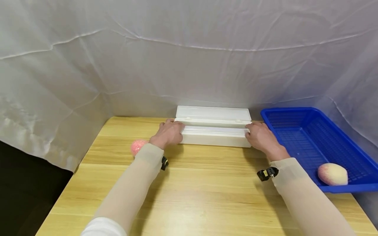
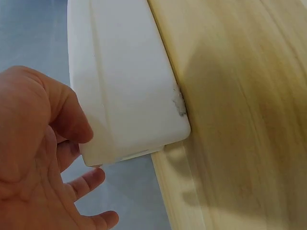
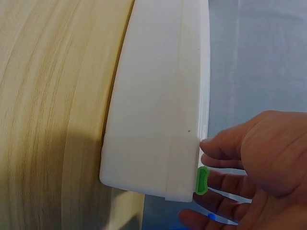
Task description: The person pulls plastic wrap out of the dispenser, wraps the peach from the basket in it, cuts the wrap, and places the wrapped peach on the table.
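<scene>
A: What is closest?

B: Two arms in pale sleeves [image 1: 133, 186] reach over a wooden surface [image 1: 200, 200]. Off to the right, a cream-and-pink fruit [image 1: 333, 174] lies at the near end of a blue basket [image 1: 354, 188]. A speckled pink ball [image 1: 137, 147] sits just beside the left wrist.

A: And the hands?

B: The left grip [image 1: 169, 132] is narrow – thumb and forefinger pinch the corner of a white box [image 1: 215, 141], the other fingers loosely spread past its end. The right grip [image 1: 261, 134] is also narrow, thumb and fingers at the rim of the opposite end. A small green piece [image 3: 202, 179] shows there by the fingers; I cannot tell what it is.

A: Where is the box?

B: Directly between the two grips, lying lengthwise from left to right near the surface's far edge. Its lid [image 1: 213, 113] is raised along the far side – behind that hangs a wrinkled grey cloth [image 1: 189, 72].
</scene>
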The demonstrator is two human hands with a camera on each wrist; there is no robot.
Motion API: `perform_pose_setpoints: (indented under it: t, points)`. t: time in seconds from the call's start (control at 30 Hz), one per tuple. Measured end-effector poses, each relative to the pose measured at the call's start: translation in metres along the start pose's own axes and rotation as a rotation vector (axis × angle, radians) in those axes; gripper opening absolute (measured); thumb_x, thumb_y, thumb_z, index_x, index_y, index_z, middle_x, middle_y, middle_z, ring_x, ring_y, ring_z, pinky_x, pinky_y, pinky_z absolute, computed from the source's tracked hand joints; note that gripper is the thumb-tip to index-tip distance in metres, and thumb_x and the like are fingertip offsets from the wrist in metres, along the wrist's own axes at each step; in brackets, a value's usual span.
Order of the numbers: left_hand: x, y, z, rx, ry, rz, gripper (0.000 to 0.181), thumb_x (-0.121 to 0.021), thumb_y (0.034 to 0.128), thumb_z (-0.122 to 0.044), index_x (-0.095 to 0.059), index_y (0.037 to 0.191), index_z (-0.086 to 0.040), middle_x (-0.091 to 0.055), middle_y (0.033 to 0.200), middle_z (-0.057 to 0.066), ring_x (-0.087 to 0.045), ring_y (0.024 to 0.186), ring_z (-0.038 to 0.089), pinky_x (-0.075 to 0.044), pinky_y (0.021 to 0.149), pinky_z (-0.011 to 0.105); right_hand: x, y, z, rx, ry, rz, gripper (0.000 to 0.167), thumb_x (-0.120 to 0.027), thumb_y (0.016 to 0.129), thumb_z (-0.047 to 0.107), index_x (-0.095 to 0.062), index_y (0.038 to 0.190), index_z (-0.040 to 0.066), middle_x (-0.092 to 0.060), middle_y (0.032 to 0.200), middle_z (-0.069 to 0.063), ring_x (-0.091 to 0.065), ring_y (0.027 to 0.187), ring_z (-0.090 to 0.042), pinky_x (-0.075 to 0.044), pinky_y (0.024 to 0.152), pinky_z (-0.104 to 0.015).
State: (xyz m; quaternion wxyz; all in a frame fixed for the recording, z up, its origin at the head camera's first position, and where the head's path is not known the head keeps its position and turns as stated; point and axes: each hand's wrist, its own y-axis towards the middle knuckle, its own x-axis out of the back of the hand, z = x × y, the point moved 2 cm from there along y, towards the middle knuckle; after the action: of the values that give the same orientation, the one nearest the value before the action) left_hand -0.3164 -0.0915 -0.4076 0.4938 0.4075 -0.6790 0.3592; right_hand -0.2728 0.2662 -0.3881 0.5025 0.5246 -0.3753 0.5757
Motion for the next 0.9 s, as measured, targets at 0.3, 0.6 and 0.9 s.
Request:
perform_pose_setpoints:
  t: [0.3, 0.6, 0.9]
  points:
    - [0.003, 0.01, -0.001, 0.053, -0.04, 0.029, 0.065, -0.037, 0.0933, -0.015, -0.054, 0.155, -0.023, -0.051, 0.161, 0.001, -0.027, 0.156, 0.039, -0.016, 0.127, 0.067, 0.002, 0.007, -0.003, -0.029, 0.069, -0.038, 0.031, -0.063, 0.101, 0.01, -0.071, 0.127, -0.005, -0.069, 0.126, -0.03, -0.061, 0.121, -0.049, -0.048, 0.104, -0.064]
    - [0.002, 0.015, 0.0, 0.064, -0.018, 0.03, 0.066, -0.036, 0.0941, -0.016, -0.052, 0.157, -0.026, -0.051, 0.161, 0.003, -0.034, 0.15, 0.04, -0.022, 0.124, 0.067, -0.004, 0.018, -0.006, -0.099, 0.046, -0.025, 0.031, -0.066, 0.098, 0.011, -0.073, 0.126, -0.002, -0.069, 0.123, -0.029, -0.064, 0.116, -0.048, -0.052, 0.098, -0.063]
    - [0.006, 0.015, 0.006, 0.022, -0.043, 0.097, 0.061, -0.034, 0.1001, -0.022, -0.049, 0.159, -0.021, -0.049, 0.163, 0.005, -0.032, 0.156, 0.042, -0.028, 0.125, 0.065, -0.018, 0.024, -0.01, -0.083, -0.036, -0.138, 0.019, -0.061, 0.096, 0.005, -0.08, 0.092, 0.007, -0.065, 0.091, -0.015, -0.063, 0.085, -0.035, -0.056, 0.072, -0.053]
